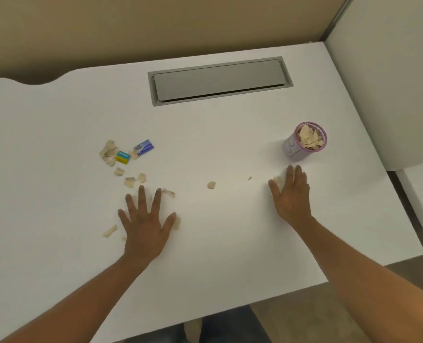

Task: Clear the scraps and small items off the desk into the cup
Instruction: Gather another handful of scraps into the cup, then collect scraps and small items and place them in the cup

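A pink-rimmed cup [295, 151] stands at the right of the white desk [205, 134], filled with tan paper scraps. Several more scraps [109, 152] lie at the left, with a yellow-green eraser [122, 157] and a small blue box [143, 147] among them. One scrap [211, 185] lies mid-desk. My left hand [144, 226] rests flat on the desk, fingers spread, with scraps at its edges. My right hand [291, 194] lies flat just in front of the cup, fingers together, a scrap [278, 180] under its forefinger side.
A grey cable hatch [220, 81] is set into the desk at the back. A beige partition runs behind and a white panel [384, 82] stands close to the right of the cup. The desk's front edge runs near my forearms.
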The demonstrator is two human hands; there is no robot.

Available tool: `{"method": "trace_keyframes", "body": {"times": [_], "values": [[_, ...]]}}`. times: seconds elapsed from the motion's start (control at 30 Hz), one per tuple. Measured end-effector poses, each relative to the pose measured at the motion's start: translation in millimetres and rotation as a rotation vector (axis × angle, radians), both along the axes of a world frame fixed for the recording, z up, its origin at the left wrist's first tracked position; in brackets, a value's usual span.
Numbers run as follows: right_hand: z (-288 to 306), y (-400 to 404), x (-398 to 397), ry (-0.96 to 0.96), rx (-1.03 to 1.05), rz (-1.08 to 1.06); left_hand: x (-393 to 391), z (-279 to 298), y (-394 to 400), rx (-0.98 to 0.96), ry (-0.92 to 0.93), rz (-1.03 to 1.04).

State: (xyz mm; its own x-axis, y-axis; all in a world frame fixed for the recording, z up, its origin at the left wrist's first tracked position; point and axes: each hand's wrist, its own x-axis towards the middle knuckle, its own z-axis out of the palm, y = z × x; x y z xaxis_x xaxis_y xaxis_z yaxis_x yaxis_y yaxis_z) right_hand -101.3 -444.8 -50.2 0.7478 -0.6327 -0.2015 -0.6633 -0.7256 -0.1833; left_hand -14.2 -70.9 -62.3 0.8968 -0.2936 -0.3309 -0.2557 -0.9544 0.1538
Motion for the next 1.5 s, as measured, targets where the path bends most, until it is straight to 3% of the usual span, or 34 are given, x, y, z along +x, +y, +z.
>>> {"method": "trace_keyframes", "body": {"times": [0.17, 0.33, 0.43, 0.53, 0.63, 0.77, 0.87, 1.07, 1.3, 1.5], "values": [[-22, 70, 23, 0.027, -0.004, 0.242, -15, -9, 8, 0.024, -0.037, -0.072], [-22, 180, 54, -0.019, 0.150, 0.530, 8, -3, 16, -0.196, -0.004, -0.184], [-20, 221, 69, -0.037, 0.265, 0.706, 40, 7, 30, -0.310, -0.069, -0.139], [-14, 235, 103, -0.125, 0.304, 0.823, 88, 16, 54, -0.262, -0.180, -0.060], [-7, 231, 155, -0.119, 0.260, 0.791, 138, 19, 77, -0.244, -0.171, -0.019], [-5, 233, 222, 0.056, 0.227, 0.781, 183, 17, 82, -0.286, 0.005, -0.042], [-6, 248, 241, 0.201, 0.162, 0.879, 186, 17, 78, -0.229, 0.020, -0.076], [-3, 270, 202, 0.105, 0.116, 1.067, 124, 24, 86, -0.218, -0.019, -0.071], [-6, 261, 150, -0.031, 0.043, 1.003, 80, 21, 80, -0.240, 0.034, -0.056], [11, 217, 140, 0.049, 0.154, 0.949, 76, 26, 75, -0.287, 0.073, -0.048]]}}
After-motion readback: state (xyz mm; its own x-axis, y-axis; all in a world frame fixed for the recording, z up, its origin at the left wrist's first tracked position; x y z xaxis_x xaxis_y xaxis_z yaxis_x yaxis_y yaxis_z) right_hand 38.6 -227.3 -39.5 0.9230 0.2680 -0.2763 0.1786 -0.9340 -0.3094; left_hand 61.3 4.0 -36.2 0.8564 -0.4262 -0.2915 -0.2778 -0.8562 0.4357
